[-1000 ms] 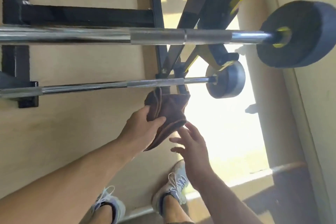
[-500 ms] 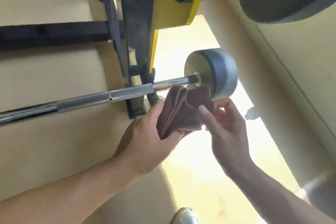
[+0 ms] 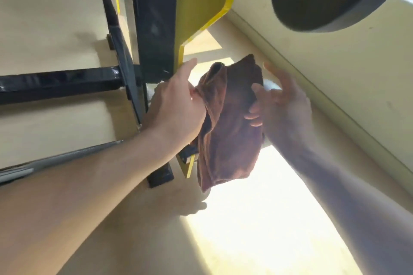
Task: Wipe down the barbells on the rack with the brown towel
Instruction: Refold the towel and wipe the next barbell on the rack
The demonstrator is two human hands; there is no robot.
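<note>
A: Where's the brown towel (image 3: 228, 123)?
B: Betw. your hands, just right of the rack (image 3: 154, 29), hanging open. Your left hand (image 3: 176, 109) pinches its left edge; right hand (image 3: 283, 105) grips the right side. Lower barbell (image 3: 67, 156) sits bottom left.

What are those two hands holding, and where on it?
The brown towel: the left hand grips its upper left edge, the right hand pinches its upper right side.
</note>
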